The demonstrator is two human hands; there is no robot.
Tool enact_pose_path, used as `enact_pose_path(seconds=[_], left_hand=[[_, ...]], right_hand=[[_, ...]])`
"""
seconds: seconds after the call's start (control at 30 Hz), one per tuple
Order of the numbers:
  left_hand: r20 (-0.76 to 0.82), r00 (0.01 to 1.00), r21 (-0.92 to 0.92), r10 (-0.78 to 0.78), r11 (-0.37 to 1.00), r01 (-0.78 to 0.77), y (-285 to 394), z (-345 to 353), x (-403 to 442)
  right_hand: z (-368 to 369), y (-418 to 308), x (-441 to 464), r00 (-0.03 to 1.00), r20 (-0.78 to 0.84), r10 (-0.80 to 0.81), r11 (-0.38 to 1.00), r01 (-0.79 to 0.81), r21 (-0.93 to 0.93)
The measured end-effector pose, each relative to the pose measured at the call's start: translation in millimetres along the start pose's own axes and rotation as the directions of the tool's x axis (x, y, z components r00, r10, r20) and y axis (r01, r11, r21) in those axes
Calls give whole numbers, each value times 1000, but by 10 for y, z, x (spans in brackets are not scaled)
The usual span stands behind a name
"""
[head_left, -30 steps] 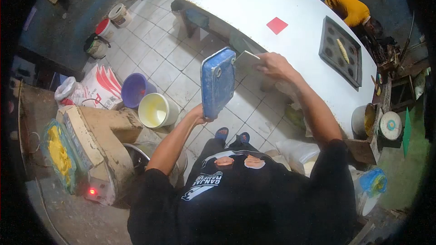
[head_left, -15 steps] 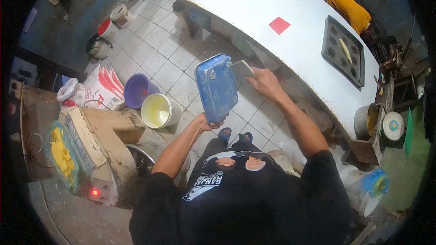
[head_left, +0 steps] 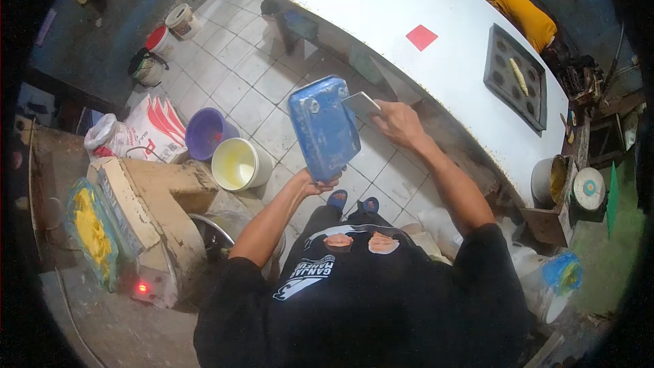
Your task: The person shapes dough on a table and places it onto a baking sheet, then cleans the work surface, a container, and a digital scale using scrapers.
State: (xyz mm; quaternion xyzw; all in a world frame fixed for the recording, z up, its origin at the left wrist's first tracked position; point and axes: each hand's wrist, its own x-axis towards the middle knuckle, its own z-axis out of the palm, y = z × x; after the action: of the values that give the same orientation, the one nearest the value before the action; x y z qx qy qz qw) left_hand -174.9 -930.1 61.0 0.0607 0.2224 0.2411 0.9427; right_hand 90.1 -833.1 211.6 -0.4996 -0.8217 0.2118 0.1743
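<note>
The left hand (head_left: 318, 182) grips one tub (head_left: 323, 131) low down, above the floor (head_left: 253, 110), its inside hidden. The right hand (head_left: 398, 125) grasps one scraper (head_left: 362, 105); whether it touches the tub is unclear. One red square (head_left: 422, 37) lies on the surface (head_left: 381, 3).

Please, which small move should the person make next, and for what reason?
Probably the right hand should draw the scraper a short way along the inside of the blue tray, while the left hand holds it steady. The blade seems to reach behind the tray's edge, the underside faces the camera, and the left hand supports the lower end.
</note>
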Motion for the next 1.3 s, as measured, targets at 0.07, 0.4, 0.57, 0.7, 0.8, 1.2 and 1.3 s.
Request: enact_pose_path(seconds=[0.07, 0.4, 0.57, 0.7, 0.8, 1.2, 1.3], left_hand=[[1, 1000, 18, -7, 1000, 7, 27, 44, -4], [-22, 999, -26, -39, 999, 38, -4, 132, -6], [16, 999, -5, -49, 999, 49, -1, 116, 15], [77, 995, 0, -67, 998, 67, -6, 139, 30], [147, 989, -77, -35, 996, 47, -10, 155, 68], [60, 993, -203, -106, 972, 116, -198, 52, 282], [38, 998, -76, -42, 996, 45, -180, 30, 251]], right_hand=[[35, -58, -28, 991, -94, 93, 994, -86, 74], [88, -240, -117, 982, -186, -41, 999, 36, -28], [287, -74, -102, 978, -207, -21, 989, -10, -147], [241, -213, -165, 965, -216, -147, 986, 127, -103], [288, -312, -127, 900, -389, -197, 980, 165, -115], [619, -647, -11, 858, -404, -318, 948, 303, -103], [677, -616, 103, 909, -354, -221, 975, 206, -81]])
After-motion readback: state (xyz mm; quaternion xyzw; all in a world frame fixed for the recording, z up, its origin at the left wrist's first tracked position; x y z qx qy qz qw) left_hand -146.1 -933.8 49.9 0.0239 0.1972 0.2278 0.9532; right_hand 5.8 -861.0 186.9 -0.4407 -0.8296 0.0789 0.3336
